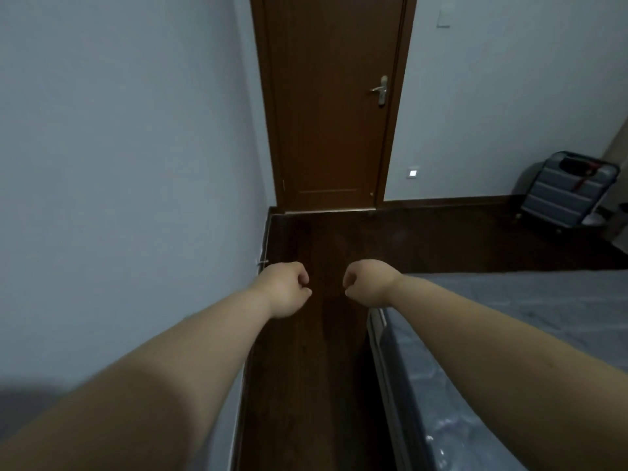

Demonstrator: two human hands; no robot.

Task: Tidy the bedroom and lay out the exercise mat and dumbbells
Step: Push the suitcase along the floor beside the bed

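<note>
My left hand (284, 287) and my right hand (368, 282) are stretched out in front of me over a narrow strip of dark wooden floor (306, 368). Both are loosely curled into fists with nothing in them, knuckles facing each other a short gap apart. No exercise mat and no dumbbells are in view.
A grey wall (119, 164) runs along the left. The bed (526, 317) with grey bedding stands on the right, its edge close to my right arm. A shut brown door (329, 113) is straight ahead. A grey suitcase (567, 192) leans at the far right wall.
</note>
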